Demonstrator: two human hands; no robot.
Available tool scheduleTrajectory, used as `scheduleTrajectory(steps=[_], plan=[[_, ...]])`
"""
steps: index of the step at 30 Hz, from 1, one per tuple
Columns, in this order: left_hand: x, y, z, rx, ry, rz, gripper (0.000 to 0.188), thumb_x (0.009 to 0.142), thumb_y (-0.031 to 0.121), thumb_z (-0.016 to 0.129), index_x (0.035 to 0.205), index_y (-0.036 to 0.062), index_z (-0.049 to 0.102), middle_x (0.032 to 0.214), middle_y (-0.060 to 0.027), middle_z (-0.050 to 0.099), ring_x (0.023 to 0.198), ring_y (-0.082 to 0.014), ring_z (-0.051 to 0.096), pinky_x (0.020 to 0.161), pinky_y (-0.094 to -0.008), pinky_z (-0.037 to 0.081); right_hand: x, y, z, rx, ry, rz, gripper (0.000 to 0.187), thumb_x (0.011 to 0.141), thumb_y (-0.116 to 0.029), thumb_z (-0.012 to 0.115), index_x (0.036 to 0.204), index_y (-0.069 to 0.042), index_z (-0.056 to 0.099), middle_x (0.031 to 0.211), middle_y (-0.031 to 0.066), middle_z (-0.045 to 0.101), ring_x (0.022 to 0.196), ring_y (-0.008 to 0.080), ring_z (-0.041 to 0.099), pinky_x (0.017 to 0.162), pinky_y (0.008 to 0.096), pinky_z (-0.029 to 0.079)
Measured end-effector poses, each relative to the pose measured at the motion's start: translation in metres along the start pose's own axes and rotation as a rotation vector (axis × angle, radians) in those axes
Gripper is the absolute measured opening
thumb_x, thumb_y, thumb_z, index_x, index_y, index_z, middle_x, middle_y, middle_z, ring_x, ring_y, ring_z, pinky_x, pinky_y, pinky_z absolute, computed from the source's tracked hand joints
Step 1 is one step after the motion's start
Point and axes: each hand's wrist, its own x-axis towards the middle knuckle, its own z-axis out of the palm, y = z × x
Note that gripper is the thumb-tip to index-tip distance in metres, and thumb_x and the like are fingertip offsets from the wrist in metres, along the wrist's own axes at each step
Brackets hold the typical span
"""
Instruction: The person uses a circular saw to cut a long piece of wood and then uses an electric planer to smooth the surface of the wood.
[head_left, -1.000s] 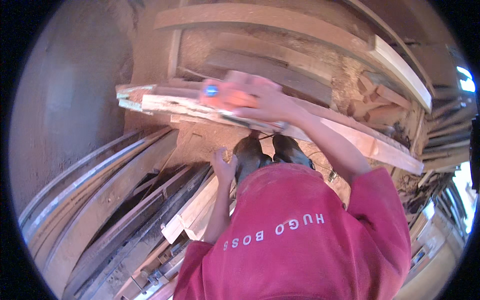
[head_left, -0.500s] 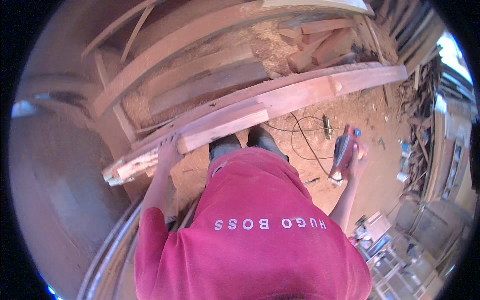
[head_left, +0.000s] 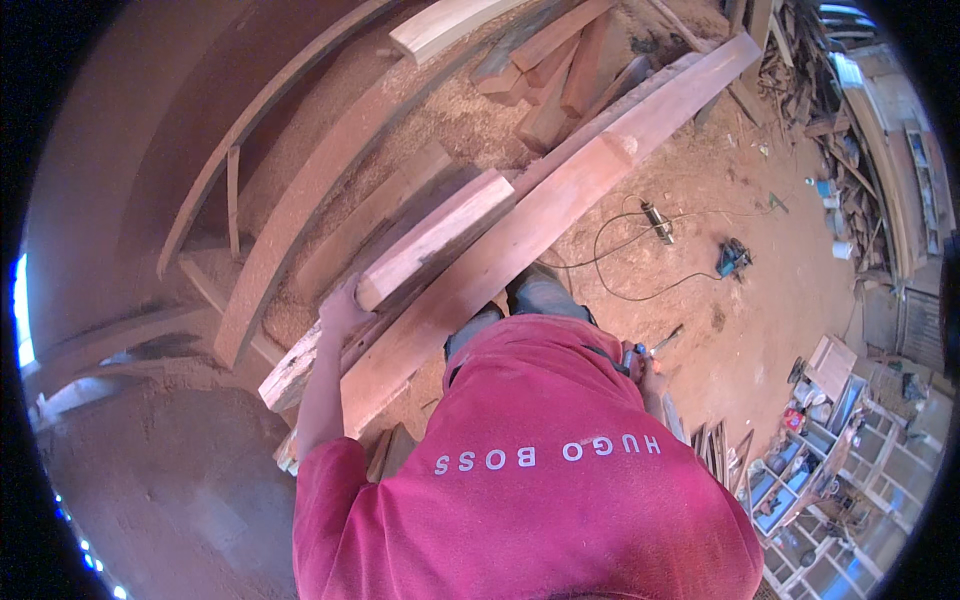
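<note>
My left hand [head_left: 345,305] is wrapped round the near end of a short, thick wooden block [head_left: 440,240]. The block lies slantwise beside a long reddish plank [head_left: 560,215], on its far side and over rough timber. My right hand [head_left: 653,380] is low by my right hip, closed round a red handheld power tool, probably an electric planer [head_left: 634,360]. My body hides most of that tool.
A long curved board [head_left: 300,190] and a stack of short offcuts [head_left: 545,75] lie beyond the plank. A cable [head_left: 600,262] runs over the sawdust-covered floor to a dark blue-green power tool [head_left: 733,258]. Wooden frames [head_left: 800,480] stand at lower right.
The block has gone from the plank's near side to its far side, with my left hand on it. My right hand has drawn the red tool in to my hip. The view has turned.
</note>
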Motion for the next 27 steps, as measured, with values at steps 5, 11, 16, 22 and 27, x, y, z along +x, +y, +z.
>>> scheduleTrajectory(steps=[5,11,16,22,27], plan=[[0.075,-0.037,-0.043,-0.184,-0.222,0.050,0.109,0.058,0.038,0.090,0.152,0.0153,0.041,0.142,-0.0176,0.056,0.126,-0.0355,0.058,0.103,-0.0434,0.049,-0.041,-0.077,-0.009,0.110,-0.170,0.033,0.053,0.086,-0.056,0.069,0.099,-0.006,0.077,0.090,0.0066,0.073,0.079,0.0155,0.066,0.069,0.0329,0.052],[0.177,-0.008,-0.109,-0.204,0.071,0.202,0.108,0.068,0.050,0.088,0.151,0.0025,0.038,0.152,-0.0218,0.044,0.142,-0.0375,0.040,0.118,-0.0455,0.033,0.005,-0.140,0.001,-0.091,-0.185,0.166,0.054,0.087,-0.055,0.068,0.099,-0.003,0.076,0.086,0.0083,0.073,0.081,0.0208,0.068,0.072,0.0364,0.053],[0.279,0.129,-0.171,-0.220,0.176,0.232,0.102,0.074,0.053,0.083,0.150,0.0001,0.039,0.150,-0.0250,0.045,0.141,-0.0388,0.040,0.117,-0.0457,0.034,0.118,-0.122,0.028,-0.484,-0.249,-0.245,0.073,0.086,-0.063,0.064,0.115,0.003,0.067,0.108,0.0239,0.068,0.097,0.0334,0.067,0.078,0.0418,0.053],[0.461,0.264,-0.219,-0.027,0.361,0.343,0.098,0.074,0.058,0.081,0.148,0.0053,0.044,0.152,-0.0225,0.042,0.143,-0.0396,0.037,0.117,-0.0484,0.033,0.166,-0.260,0.030,-0.742,-0.339,-0.107,0.076,0.078,-0.064,0.073,0.113,0.004,0.069,0.106,0.0264,0.071,0.098,0.0387,0.070,0.082,0.0453,0.055],[0.601,0.362,-0.243,0.211,0.439,0.300,0.106,0.068,0.063,0.082,0.151,0.0131,0.039,0.157,-0.0206,0.035,0.146,-0.0378,0.031,0.116,-0.0527,0.033,0.212,-0.295,0.031,-0.517,-0.176,-0.099,0.061,0.078,-0.052,0.078,0.105,0.003,0.073,0.090,0.0234,0.073,0.083,0.0330,0.073,0.073,0.0437,0.056]])
